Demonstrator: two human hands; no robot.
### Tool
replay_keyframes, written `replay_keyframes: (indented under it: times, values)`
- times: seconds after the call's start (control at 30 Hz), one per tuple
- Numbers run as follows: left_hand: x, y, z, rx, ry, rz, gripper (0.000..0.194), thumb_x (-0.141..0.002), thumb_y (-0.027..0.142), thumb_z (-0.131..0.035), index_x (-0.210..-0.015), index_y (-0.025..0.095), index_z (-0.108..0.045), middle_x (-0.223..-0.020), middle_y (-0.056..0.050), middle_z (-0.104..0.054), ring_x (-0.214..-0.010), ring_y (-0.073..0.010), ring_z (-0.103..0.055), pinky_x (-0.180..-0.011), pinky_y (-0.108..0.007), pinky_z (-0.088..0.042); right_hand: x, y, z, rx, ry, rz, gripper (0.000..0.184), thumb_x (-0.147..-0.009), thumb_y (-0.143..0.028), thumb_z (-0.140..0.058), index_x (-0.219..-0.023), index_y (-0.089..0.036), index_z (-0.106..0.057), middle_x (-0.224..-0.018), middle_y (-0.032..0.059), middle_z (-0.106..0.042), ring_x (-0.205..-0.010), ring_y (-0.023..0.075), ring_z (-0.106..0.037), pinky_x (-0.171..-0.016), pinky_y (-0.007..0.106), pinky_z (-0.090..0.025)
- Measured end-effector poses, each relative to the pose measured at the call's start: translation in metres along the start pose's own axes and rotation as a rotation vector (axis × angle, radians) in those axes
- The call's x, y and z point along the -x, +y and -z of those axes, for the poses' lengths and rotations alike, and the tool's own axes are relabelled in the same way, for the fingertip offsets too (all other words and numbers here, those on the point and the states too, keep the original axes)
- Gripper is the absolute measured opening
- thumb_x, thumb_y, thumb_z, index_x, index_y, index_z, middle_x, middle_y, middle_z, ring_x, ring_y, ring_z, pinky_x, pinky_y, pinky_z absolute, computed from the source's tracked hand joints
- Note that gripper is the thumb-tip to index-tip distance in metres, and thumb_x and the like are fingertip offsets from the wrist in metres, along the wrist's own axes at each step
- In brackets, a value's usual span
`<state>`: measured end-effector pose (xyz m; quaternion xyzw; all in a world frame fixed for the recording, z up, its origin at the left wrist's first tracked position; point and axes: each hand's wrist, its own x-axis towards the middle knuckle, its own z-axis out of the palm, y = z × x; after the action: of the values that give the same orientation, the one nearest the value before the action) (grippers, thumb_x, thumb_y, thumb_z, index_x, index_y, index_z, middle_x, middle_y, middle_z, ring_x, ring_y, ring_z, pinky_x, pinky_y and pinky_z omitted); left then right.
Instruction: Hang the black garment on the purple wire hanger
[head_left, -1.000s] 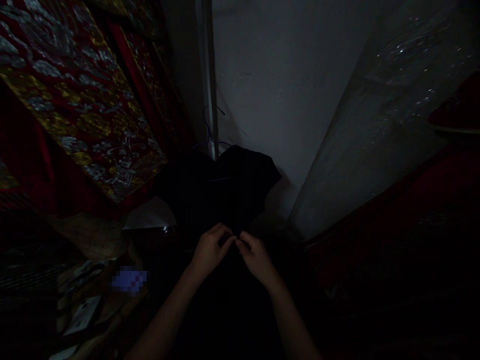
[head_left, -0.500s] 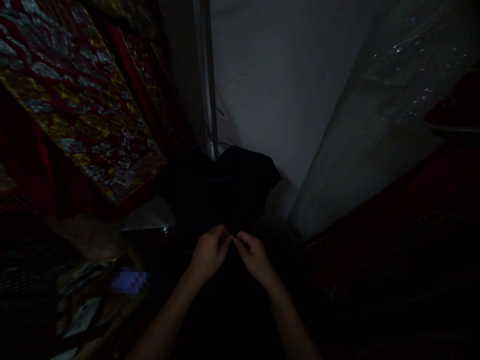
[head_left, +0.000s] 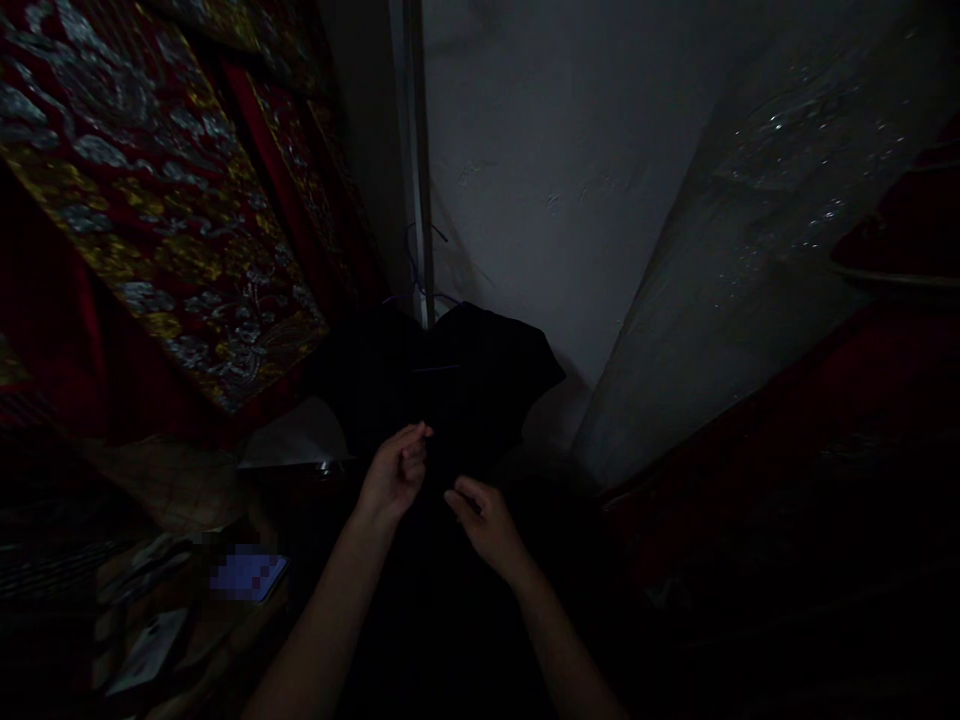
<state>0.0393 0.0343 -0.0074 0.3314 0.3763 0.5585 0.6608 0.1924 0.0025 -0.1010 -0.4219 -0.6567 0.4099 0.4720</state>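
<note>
Btwn blk garment (head_left: 495, 365) edges, L hand (head_left: 395, 470) & R hand (head_left: 482, 515) curled w/ gap; can't tell if grip's holding.

Left grip (head_left: 391, 478) higher, fingers curled in. Right grip (head_left: 486, 522) lower, thumb near bent forefinger. Grips apart. Left forearm (head_left: 326, 610), right forearm (head_left: 553, 625) bare, angled inward.
</note>
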Motion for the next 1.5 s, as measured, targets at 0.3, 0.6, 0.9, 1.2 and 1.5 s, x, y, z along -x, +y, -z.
replay_keyframes:
  times: [0.3,0.6,0.9,1.2,1.5]
  values:
    - [-0.033,0.094,-0.034,0.018,0.006,-0.276,0.017,-0.074,0.026,-0.074,-0.07,0.013,-0.063,-0.049,0.012,-0.025,-0.037,-0.0011,-0.013,-0.034,-0.016,-0.01,-0.003,0.061,0.019,0.026,-0.021,-0.052,0.046,-0.087,-0.06,-0.055,-0.063,-0.021,-0.046,-0.061,-0.0033,-0.047,-0.061,0.014,-0.048,-0.06,0.027,-0.043]
    - [-0.02,0.059,-0.039,-0.445,-0.017,-0.699,0.024,-0.085,0.04,-0.07,-0.081,0.017,-0.067,-0.053,0.006,-0.043,-0.046,-0.0063,-0.034,-0.043,-0.019,-0.02,-0.072,-0.06,0.052,0.022,0.024,0.289,0.046,-0.096,-0.036,-0.055,-0.14,-0.023,-0.051,-0.095,0.0029,-0.07,-0.087,0.0161,-0.066,-0.085,0.031,-0.05]
    - [-0.017,0.057,-0.037,-0.622,0.121,-0.92,0.02,-0.087,0.03,-0.065,-0.072,0.017,-0.061,-0.062,0.003,-0.053,-0.055,-0.0089,-0.046,-0.053,-0.021,-0.032,-0.14,-0.132,0.048,0.358,0.082,0.658,0.021,-0.097,-0.031,-0.056,-0.08,-0.02,-0.063,-0.071,-0.0007,-0.065,-0.066,0.0136,-0.061,-0.067,0.026,-0.043]
    - [-0.058,0.012,-0.017,-0.628,0.106,-0.681,0.02,-0.079,0.033,-0.061,-0.066,0.018,-0.057,-0.056,0.005,-0.049,-0.051,-0.0088,-0.043,-0.05,-0.02,-0.031,-0.149,-0.147,0.06,0.171,0.415,0.687,0.027,-0.098,-0.035,-0.055,-0.076,-0.02,-0.06,-0.06,-0.004,-0.059,-0.058,0.0106,-0.057,-0.062,0.023,-0.043]
    - [-0.04,-0.014,0.015,-0.838,0.068,-0.63,0.026,-0.081,0.043,-0.07,-0.085,0.021,-0.057,-0.073,0.003,-0.056,-0.069,-0.0143,-0.055,-0.065,-0.025,-0.042,-0.111,-0.121,0.154,-0.622,0.809,0.508,0.022,-0.083,-0.038,-0.076,-0.079,-0.02,-0.065,-0.066,-0.007,-0.057,-0.052,0.0055,-0.051,-0.056,0.018,-0.046]
